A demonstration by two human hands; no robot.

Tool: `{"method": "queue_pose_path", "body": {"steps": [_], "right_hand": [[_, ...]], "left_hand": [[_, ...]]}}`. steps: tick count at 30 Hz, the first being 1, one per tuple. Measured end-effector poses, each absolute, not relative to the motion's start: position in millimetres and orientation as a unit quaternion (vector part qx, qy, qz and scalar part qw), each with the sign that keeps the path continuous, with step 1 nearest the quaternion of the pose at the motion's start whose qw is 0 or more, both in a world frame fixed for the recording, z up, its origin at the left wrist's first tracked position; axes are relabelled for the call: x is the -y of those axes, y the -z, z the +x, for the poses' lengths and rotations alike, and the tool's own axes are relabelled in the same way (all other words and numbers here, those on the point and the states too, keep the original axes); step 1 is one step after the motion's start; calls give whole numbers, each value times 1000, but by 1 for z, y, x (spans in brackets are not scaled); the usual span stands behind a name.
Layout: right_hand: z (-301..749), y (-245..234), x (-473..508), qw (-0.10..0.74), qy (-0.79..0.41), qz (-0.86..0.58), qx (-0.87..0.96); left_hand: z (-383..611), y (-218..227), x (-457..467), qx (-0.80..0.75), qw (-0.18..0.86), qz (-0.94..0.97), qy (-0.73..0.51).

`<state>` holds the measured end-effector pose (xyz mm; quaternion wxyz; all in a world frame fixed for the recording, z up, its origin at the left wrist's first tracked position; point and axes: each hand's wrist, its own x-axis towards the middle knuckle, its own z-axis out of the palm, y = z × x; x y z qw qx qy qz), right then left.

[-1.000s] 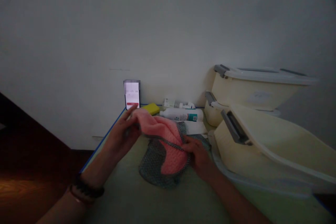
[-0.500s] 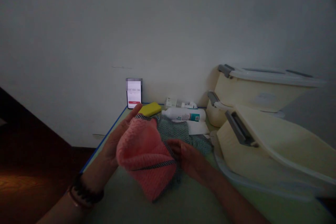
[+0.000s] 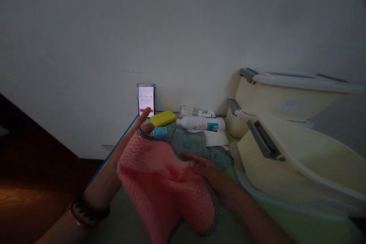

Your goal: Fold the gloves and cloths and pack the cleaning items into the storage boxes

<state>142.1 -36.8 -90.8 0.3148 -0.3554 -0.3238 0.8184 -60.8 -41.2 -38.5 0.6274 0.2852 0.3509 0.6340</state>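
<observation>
A pink textured cloth (image 3: 168,183) with a dark checked border hangs loosely between my two hands, its lower part drooping toward me. My left hand (image 3: 126,145) grips the upper left corner, with one finger pointing up past the cloth. On the other side, my right hand (image 3: 210,173) holds the right edge, thumb on top and index finger stretched out over the border. Just beyond lies a grey-green cloth (image 3: 188,141) of similar weave, spread on the table. A blue-labelled item (image 3: 160,132) shows partly behind the pink cloth.
A yellow block (image 3: 162,118), a white bottle (image 3: 201,124) and a clear spray bottle (image 3: 191,111) lie toward the wall. A phone (image 3: 146,101) stands upright at the table's back left corner. Cream bins (image 3: 286,152) with grey handles crowd the right side.
The pink cloth has opened out from a folded shape and now hangs wider and lower. My hands have moved slightly apart, and the blue-labelled item has come into view.
</observation>
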Motion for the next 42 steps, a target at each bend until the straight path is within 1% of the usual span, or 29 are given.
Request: {"method": "queue_pose_path", "body": {"steps": [2, 5, 10, 12, 14, 16, 19, 23, 26, 28, 31, 33, 36, 39, 40, 42], "right_hand": [[142, 89, 36, 327, -815, -354, 322], [145, 86, 33, 369, -800, -349, 320], [154, 85, 21, 581, -674, -359, 282], [156, 87, 15, 620, -642, -362, 270], [157, 89, 11, 630, -631, -369, 264], [155, 91, 9, 625, -629, -382, 260], [153, 90, 10, 595, -654, -398, 244], [154, 88, 13, 501, -733, -377, 263], [157, 89, 17, 439, -753, -362, 330], [157, 90, 18, 443, -733, -360, 369], [156, 90, 19, 482, -706, -368, 366], [156, 89, 19, 462, -735, -360, 342], [159, 86, 21, 396, -785, -338, 336], [159, 87, 23, 355, -799, -330, 355], [159, 88, 24, 356, -790, -334, 370], [158, 91, 23, 391, -735, -367, 414]], "left_hand": [[-61, 36, 41, -305, 669, 247, -632], [-64, 36, 40, -282, 687, 228, -630], [-70, 44, 35, -321, 632, 295, -641], [-70, 46, 31, -341, 608, 319, -642], [-68, 47, 27, -357, 593, 325, -645], [-67, 49, 24, -372, 585, 326, -643], [-66, 53, 21, -392, 575, 321, -642], [-67, 54, 21, -404, 564, 314, -649], [-65, 51, 22, -435, 529, 320, -654], [-63, 49, 22, -478, 497, 313, -653], [-60, 47, 22, -533, 459, 284, -652], [-60, 47, 21, -531, 478, 270, -645], [-62, 49, 21, -479, 562, 270, -618], [-65, 51, 23, -430, 605, 304, -597], [-67, 51, 24, -420, 605, 323, -594], [-68, 51, 25, -404, 605, 352, -589]]}}
